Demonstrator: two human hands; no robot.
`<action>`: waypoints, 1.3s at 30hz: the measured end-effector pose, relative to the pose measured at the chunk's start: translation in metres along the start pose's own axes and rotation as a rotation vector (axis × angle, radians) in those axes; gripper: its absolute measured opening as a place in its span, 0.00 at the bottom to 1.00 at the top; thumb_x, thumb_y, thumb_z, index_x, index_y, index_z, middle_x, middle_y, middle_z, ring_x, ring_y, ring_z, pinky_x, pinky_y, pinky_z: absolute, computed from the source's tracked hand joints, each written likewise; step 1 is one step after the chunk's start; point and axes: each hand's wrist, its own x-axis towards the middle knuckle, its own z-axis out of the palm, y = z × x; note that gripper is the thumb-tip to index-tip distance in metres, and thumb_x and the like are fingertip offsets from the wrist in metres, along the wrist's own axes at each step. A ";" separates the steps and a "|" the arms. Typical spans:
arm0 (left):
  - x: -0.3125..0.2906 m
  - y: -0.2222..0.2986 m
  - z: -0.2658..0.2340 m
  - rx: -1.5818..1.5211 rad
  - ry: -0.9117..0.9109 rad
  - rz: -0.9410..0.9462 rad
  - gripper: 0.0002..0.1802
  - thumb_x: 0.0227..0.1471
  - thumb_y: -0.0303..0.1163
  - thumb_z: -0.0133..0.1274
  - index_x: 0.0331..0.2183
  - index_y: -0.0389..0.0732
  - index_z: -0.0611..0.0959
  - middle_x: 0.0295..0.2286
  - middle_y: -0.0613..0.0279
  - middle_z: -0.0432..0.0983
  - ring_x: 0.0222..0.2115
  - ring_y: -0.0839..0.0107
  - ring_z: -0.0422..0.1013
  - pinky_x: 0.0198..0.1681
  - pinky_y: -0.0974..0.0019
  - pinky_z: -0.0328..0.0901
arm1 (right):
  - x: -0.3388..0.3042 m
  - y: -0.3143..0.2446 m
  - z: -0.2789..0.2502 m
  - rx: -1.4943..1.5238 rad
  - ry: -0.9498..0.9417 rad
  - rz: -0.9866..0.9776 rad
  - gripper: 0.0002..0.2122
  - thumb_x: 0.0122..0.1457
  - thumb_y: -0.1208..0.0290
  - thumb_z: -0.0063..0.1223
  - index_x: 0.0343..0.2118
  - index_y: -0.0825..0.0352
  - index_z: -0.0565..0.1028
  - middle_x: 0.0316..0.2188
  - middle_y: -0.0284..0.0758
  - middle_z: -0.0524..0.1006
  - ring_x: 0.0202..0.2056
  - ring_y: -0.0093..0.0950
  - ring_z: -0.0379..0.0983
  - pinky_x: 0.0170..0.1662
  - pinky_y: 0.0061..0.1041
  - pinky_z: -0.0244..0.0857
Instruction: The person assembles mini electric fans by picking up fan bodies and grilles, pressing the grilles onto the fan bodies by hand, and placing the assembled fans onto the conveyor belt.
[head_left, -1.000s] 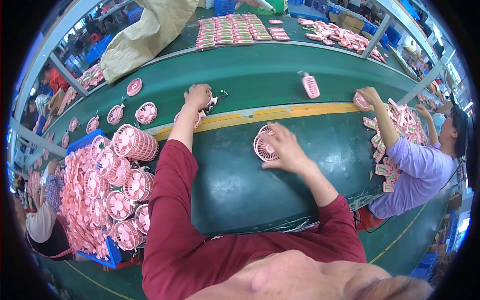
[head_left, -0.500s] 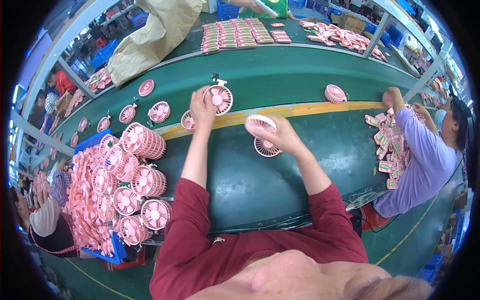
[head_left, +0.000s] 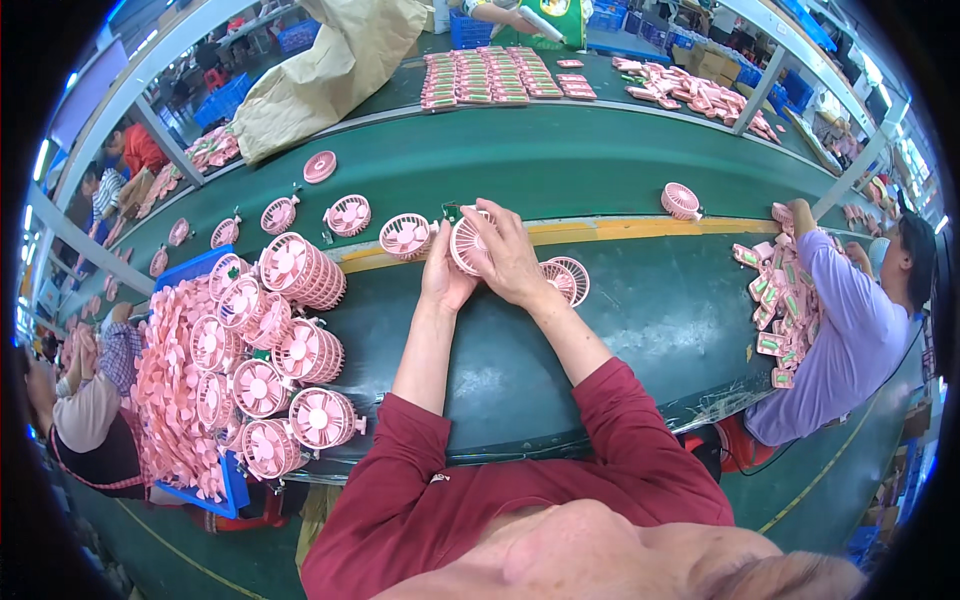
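Note:
In front of me both hands are closed around one pink fan head [head_left: 466, 246], its slatted cover facing up. My left hand [head_left: 446, 277] grips its left side. Over its right side lies my right hand [head_left: 512, 262], the fingers on the cover. A small green and dark part [head_left: 451, 211] shows at the fan's far edge. Just left of my hands is another pink fan head [head_left: 406, 236] with its blades showing. To the right of my right hand, partly hidden by it, lie round pink grilles [head_left: 568, 281] on the green bench [head_left: 640, 320].
Stacked fan heads [head_left: 302, 272] stand at left by a blue crate [head_left: 236, 488] of pink blades [head_left: 180, 400]. More fan heads [head_left: 348, 215] lie on the green conveyor [head_left: 560, 160]. A co-worker in a lilac top [head_left: 840, 320] sits at right beside pink handle pieces [head_left: 785, 300].
My hands have come together. The right hand has brought its slatted cover left onto the fan head in my left hand, which has moved slightly nearer me. The view has shifted a little.

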 end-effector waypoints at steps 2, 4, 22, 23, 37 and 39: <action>0.000 0.002 -0.006 0.052 -0.005 0.010 0.25 0.64 0.48 0.38 0.53 0.41 0.71 0.48 0.59 0.72 0.50 0.65 0.69 0.54 0.57 0.66 | -0.002 -0.003 0.002 -0.015 -0.038 -0.013 0.30 0.52 0.60 0.58 0.59 0.60 0.65 0.57 0.47 0.61 0.57 0.47 0.59 0.58 0.42 0.56; 0.002 -0.003 -0.001 0.063 -0.006 0.035 0.24 0.65 0.47 0.37 0.54 0.42 0.69 0.49 0.60 0.71 0.50 0.66 0.68 0.54 0.59 0.65 | -0.007 0.000 0.006 -0.004 -0.086 0.075 0.35 0.54 0.53 0.56 0.61 0.64 0.59 0.59 0.50 0.58 0.59 0.49 0.56 0.61 0.43 0.53; 0.008 -0.031 0.013 1.203 0.047 0.802 0.30 0.64 0.39 0.38 0.61 0.33 0.57 0.58 0.46 0.58 0.59 0.54 0.56 0.62 0.57 0.49 | 0.010 0.028 0.018 0.816 -0.016 0.664 0.26 0.66 0.53 0.41 0.55 0.72 0.65 0.52 0.42 0.70 0.52 0.30 0.67 0.55 0.27 0.61; 0.017 -0.032 0.012 1.348 0.025 0.793 0.30 0.63 0.38 0.40 0.61 0.34 0.57 0.57 0.43 0.59 0.60 0.51 0.54 0.63 0.54 0.46 | 0.011 0.059 0.012 0.500 0.061 0.512 0.25 0.64 0.53 0.43 0.54 0.72 0.66 0.50 0.45 0.71 0.51 0.36 0.70 0.54 0.31 0.63; 0.056 0.088 -0.047 2.403 0.220 0.442 0.12 0.47 0.27 0.54 0.37 0.40 0.82 0.31 0.49 0.79 0.35 0.49 0.75 0.40 0.50 0.68 | -0.078 0.016 -0.083 -0.322 -0.535 0.134 0.32 0.44 0.66 0.67 0.56 0.58 0.68 0.58 0.43 0.64 0.61 0.44 0.57 0.62 0.50 0.49; 0.052 0.086 -0.045 2.311 0.239 0.483 0.10 0.48 0.29 0.54 0.35 0.39 0.81 0.30 0.48 0.79 0.35 0.48 0.75 0.39 0.50 0.68 | -0.082 0.023 -0.080 -0.338 -0.498 0.122 0.29 0.46 0.67 0.65 0.55 0.58 0.69 0.56 0.43 0.66 0.59 0.42 0.60 0.61 0.47 0.52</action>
